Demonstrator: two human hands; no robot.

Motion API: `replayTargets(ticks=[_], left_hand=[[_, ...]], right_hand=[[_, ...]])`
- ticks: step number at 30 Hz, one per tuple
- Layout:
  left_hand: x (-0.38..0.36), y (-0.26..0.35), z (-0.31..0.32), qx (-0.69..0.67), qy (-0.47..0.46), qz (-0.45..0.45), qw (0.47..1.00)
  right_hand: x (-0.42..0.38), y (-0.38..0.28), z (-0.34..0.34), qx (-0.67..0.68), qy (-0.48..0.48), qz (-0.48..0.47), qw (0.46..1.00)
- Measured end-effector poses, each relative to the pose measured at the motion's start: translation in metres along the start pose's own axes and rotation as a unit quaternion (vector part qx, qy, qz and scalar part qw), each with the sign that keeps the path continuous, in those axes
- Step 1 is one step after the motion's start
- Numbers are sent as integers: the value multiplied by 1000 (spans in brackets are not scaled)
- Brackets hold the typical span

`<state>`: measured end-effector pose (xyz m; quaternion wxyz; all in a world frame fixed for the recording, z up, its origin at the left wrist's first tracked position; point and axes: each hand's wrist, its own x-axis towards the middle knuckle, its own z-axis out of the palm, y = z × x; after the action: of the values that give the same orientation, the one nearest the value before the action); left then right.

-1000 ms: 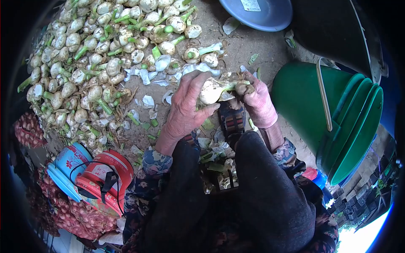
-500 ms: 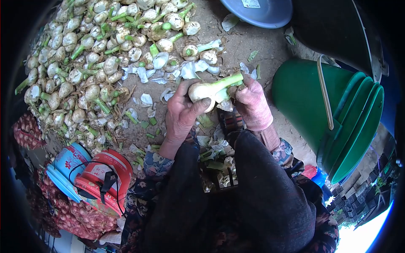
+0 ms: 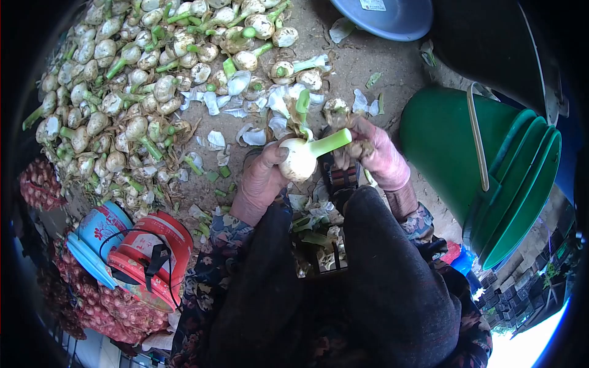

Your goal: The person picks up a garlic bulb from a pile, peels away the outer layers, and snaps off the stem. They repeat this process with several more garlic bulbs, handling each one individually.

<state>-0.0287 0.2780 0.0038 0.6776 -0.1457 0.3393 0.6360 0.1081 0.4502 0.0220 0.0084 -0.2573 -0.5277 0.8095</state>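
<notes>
My left hand [image 3: 261, 181] is closed around a white garlic bulb [image 3: 299, 161], its thumb on top. The bulb looks clean and smooth, and its thick, pale green cut stem [image 3: 331, 142] points to the right. My right hand [image 3: 383, 158], in what looks like a pink glove, is just right of the stem end with its fingers bent together. Something brownish lies at its fingertips; blur hides what it is. Just beyond the bulb is a strip of green leaf [image 3: 302, 104] with brown skin, and a dirty whitish piece [image 3: 336, 112] is near my right fingers.
A large heap of garlic [image 3: 123, 92] covers the ground at left, with white peelings [image 3: 251, 136] beside it. At right a green bucket [image 3: 451, 147] lies on its side. A blue basin [image 3: 392, 18] stands behind. Red and blue pails [image 3: 150, 257] rest by red mesh sacks [image 3: 110, 313].
The outer skin and a leaf have come off the garlic bulb, which now shows smooth white. My right hand has moved slightly right, away from the stem; my left hand keeps its hold.
</notes>
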Motion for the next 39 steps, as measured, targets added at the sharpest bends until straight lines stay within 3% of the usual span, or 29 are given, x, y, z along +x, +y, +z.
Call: replayTargets(ticks=[1, 2, 3, 5, 6, 10, 13, 14, 16, 18, 21, 22, 24, 25, 26, 29, 30, 32, 34, 35, 36, 37, 38, 39], left_hand=[[2, 2, -2, 61, -16, 6, 998], [5, -1, -1, 94, -14, 28, 995], [6, -6, 2, 45, 15, 19, 999], [7, -12, 1, -52, 74, 6, 996], [9, -10, -4, -93, 40, -20, 995], [15, -18, 2, -43, 107, 37, 993], [8, -1, 5, 135, 105, 148, 974], [4, 4, 5, 257, 86, 192, 943], [-4, 15, 2, 402, -22, 251, 881], [-13, 24, 9, 536, -101, 294, 785], [-10, 16, -5, 815, -99, 267, 504], [-7, 15, -21, 894, -47, 222, 386], [-10, 25, -52, 940, 69, 118, 312], [-18, 33, -71, 936, 98, 82, 328], [-27, 41, -85, 930, 127, 46, 342], [-44, 56, -96, 902, 197, -70, 379], [-46, 57, -98, 900, 211, -42, 380], [-46, 56, -99, 892, 233, 17, 386], [-35, 56, -80, 893, 260, 73, 360], [-31, 56, -67, 890, 278, 100, 346], [-26, 56, -55, 890, 274, 102, 350], [-21, 54, -50, 882, 259, 146, 366], [-16, 52, -46, 873, 241, 187, 381], [-13, 49, -42, 862, 223, 229, 393]], right_hand=[[-6, 7, 0, 13, -51, -19, 998], [-6, 17, 4, 51, -35, 11, 998], [-3, 19, 12, 90, -17, 41, 995], [-4, 10, 20, 12, 15, 7, 1000], [-4, 0, 23, -29, 26, 7, 999], [-8, 16, 15, 84, 24, 61, 994], [-5, 18, 15, 94, 101, 79, 987], [-3, 14, 15, 64, 134, 128, 981], [1, 21, 12, 82, 194, 104, 972], [4, 19, 6, 104, 292, 104, 945], [0, 29, -35, 374, 272, 111, 879], [-6, 26, -42, 392, 211, 91, 891], [-7, 17, -38, 455, 245, 102, 850], [-6, 9, -33, 487, 257, 106, 828], [-9, 7, -35, 478, 199, 94, 850], [-23, -27, -37, 499, -33, -103, 859], [-28, -42, -38, 495, -106, -169, 846], [-27, -75, -44, 442, -222, -276, 824], [-26, -70, -36, 258, 22, -214, 942], [-26, -68, -32, 166, 120, -143, 968], [-12, -42, -55, -96, 79, -22, 992], [9, -37, -35, -358, 88, 139, 919], [20, 15, -44, -598, 80, -36, 797], [30, 26, -32, -647, 72, 27, 759]])
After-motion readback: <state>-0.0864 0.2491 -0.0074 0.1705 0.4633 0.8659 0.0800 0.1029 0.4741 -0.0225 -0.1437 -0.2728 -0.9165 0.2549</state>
